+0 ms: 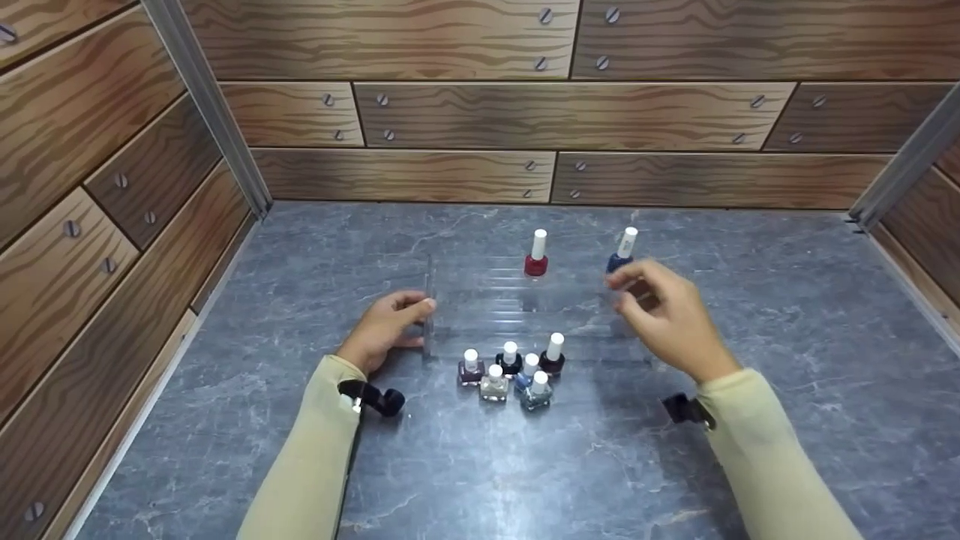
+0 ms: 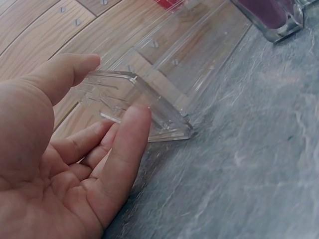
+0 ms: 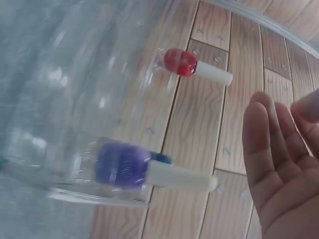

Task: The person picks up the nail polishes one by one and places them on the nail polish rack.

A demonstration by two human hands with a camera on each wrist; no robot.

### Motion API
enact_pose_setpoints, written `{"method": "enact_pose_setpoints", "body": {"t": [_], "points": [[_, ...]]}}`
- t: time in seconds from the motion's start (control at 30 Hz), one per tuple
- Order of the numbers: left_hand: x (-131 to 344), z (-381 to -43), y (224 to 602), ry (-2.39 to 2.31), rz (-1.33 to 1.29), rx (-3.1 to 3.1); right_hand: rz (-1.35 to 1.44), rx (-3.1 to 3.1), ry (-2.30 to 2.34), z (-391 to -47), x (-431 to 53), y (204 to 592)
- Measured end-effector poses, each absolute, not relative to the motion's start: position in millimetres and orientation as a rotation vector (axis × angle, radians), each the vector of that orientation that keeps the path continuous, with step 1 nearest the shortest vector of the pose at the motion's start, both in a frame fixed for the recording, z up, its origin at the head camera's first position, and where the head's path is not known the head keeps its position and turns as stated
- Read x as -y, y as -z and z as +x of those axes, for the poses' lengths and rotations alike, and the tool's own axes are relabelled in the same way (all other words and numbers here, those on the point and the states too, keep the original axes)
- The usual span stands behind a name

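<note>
the fingers of the right hand (image 1: 664,322) are loosely bent with a gap between thumb and fingertips, and they hold nothing; the right wrist view shows them apart from the bottles. the fingers of the left hand (image 1: 386,326) are relaxed, the thumb at the upper edge of the clear rack (image 2: 159,112) and one finger against its end panel, touching it rather than wrapped round it. the rack, see-through and stepped, lies on the desk (image 1: 480,465) between the two hands. just beyond the right fingertips a blue bottle (image 1: 618,263) with a white cap stands at the rack's far right, its lower part hidden by the hand in the head view. to its left, well apart, a red bottle (image 1: 535,265) stands upright at the back of the rack. in front of the rack, six small white-capped bottles cluster on the desk: a plum bottle (image 1: 471,370), a black bottle (image 1: 508,365), a very dark bottle (image 1: 552,364), a pale bottle (image 1: 494,388), a light blue bottle (image 1: 524,379) and a grey-teal bottle (image 1: 536,397). wood-patterned walls (image 1: 457,116) with printed screws rise around the desk.
</note>
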State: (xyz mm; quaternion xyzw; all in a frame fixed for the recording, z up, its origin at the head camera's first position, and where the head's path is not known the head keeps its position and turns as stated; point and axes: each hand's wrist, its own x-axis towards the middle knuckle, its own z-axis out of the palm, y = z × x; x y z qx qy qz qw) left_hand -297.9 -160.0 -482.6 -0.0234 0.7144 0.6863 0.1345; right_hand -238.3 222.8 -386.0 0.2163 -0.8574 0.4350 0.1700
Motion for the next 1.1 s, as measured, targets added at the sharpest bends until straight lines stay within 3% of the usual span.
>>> {"method": "enact_pose_setpoints", "body": {"t": [1.1], "points": [[159.2,-296.1,483.4,-2.004,-0.074,-2.077,0.654,2.715,-0.998,-238.3,-237.9,397.7]]}}
